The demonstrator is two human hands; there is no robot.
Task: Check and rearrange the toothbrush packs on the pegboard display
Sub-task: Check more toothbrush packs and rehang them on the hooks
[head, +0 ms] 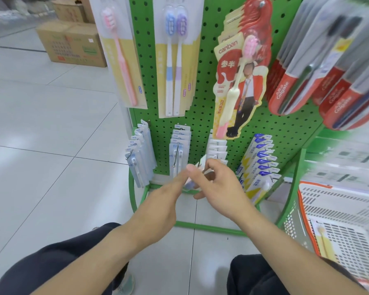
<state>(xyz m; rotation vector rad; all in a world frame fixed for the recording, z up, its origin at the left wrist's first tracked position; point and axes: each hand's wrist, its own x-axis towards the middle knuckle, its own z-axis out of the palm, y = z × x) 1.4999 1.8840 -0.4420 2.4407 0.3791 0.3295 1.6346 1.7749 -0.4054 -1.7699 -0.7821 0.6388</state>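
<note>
Crouched low before green pegboard (202, 116); both hands met at its bottom row. Right hand (218, 187) curled, fingers pinching small white toothbrush pack (201, 165) just in front of third hook's white stack (217, 147); left hand (162, 205) reaching in with fingers straight, tips touching same pack's lower edge. Blue-and-white packs (261, 165) hung just to the right, orange-rimmed basket (337, 220) on floor beyond.
</note>
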